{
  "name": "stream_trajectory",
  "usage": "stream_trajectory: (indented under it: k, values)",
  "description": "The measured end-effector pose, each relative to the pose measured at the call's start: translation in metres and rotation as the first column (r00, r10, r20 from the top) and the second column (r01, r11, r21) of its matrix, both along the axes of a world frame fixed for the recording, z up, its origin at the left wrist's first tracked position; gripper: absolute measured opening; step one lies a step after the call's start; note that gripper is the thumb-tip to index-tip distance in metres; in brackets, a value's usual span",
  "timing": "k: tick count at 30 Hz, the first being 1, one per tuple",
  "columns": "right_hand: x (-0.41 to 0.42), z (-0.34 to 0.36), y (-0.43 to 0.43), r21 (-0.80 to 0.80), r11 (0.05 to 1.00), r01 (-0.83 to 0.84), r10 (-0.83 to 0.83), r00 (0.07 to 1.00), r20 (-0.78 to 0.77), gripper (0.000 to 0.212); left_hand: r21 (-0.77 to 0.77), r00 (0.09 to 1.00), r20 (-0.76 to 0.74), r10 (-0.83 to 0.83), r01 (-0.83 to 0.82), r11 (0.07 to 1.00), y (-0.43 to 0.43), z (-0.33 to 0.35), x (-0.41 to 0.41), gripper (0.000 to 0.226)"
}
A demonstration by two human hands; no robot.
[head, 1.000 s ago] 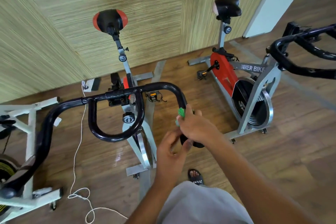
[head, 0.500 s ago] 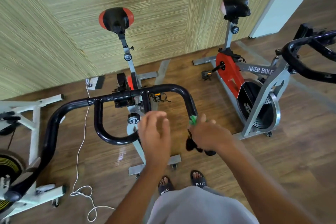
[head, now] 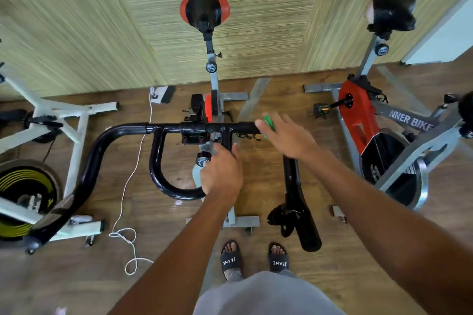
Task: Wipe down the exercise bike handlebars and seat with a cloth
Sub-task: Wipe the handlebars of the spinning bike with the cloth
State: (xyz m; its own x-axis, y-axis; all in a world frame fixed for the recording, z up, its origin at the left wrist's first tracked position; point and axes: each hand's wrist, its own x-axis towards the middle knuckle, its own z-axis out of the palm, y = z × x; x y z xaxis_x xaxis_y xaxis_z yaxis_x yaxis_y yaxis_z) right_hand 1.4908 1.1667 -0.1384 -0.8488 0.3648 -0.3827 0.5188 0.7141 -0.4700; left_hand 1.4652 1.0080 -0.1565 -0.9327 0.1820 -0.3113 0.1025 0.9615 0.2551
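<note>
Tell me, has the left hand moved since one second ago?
Yes. The left hand went from beside the right grip to the inner loop of the handlebar, where it now grips.

I count three exercise bikes (head: 217, 110), two seats (head: 204, 9), two hands (head: 221, 174), one green cloth (head: 268, 121), two sandals (head: 230, 259).
</note>
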Motion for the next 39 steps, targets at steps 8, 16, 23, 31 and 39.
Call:
stream_trajectory:
  k: [8,16,23,31,39]
  values:
    - [-0.077,-0.011,0.002,-0.249,0.912,-0.325,0.34,0.94,0.018,0.054,-0.083,1.0,-0.028,-0.004,0.001,0.997,0.003,-0.004,-0.003,0.05]
    - [0.035,-0.039,-0.006,-0.687,0.429,0.586,-0.726,0.676,0.124,0.065,-0.086,0.999,-0.04,-0.01,0.006,0.996,0.003,-0.006,-0.003,0.049]
    - [0.138,0.011,-0.06,-0.721,0.143,0.679,-0.609,0.634,0.477,0.059,-0.031,1.0,0.004,0.007,-0.006,1.0,0.0,-0.01,-0.004,0.051]
    - [0.126,0.019,-0.06,-0.706,-0.041,0.707,-0.696,0.487,0.528,0.054,0.025,1.0,0.022,0.001,-0.001,1.0,-0.004,-0.012,-0.004,0.054]
    - [0.163,0.017,-0.085,-0.738,-0.402,0.543,-0.711,0.323,0.625,0.054,0.04,1.0,0.009,-0.002,0.001,0.999,-0.004,-0.016,-0.005,0.059]
